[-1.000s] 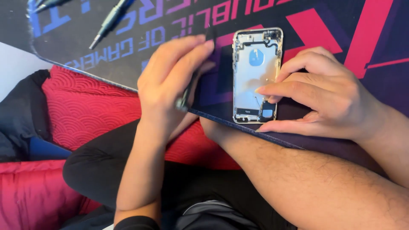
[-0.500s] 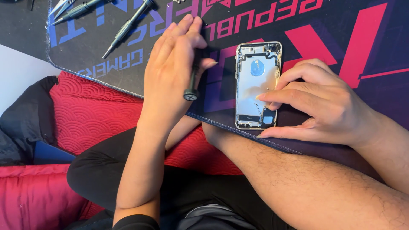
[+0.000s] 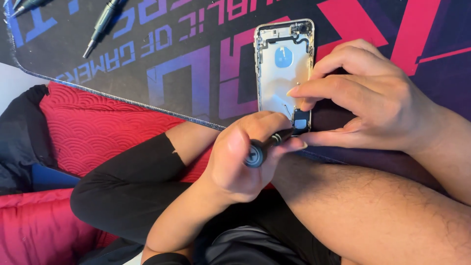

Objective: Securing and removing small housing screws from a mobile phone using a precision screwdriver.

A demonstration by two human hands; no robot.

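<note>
An opened phone housing (image 3: 283,68) lies face up on a dark printed desk mat (image 3: 196,54), its pale inner shell showing a round blue patch. My left hand (image 3: 245,157) grips a black screwdriver (image 3: 265,147), its tip aimed at the small dark part (image 3: 300,121) at the housing's near end. My right hand (image 3: 373,98) rests on the mat at the right of the housing, with its fingertips pressed on that lower end and its thumb along the near edge.
Spare screwdrivers (image 3: 102,24) lie on the mat at the far left. A red patterned cushion (image 3: 98,132) sits below the mat's edge, with a dark cloth (image 3: 19,137) at the left. My knees in black shorts (image 3: 132,186) fill the lower view.
My left hand has come down from above the mat and now brings the screwdriver to the housing's near end. The view has moved closer. My right hand stays on the housing.
</note>
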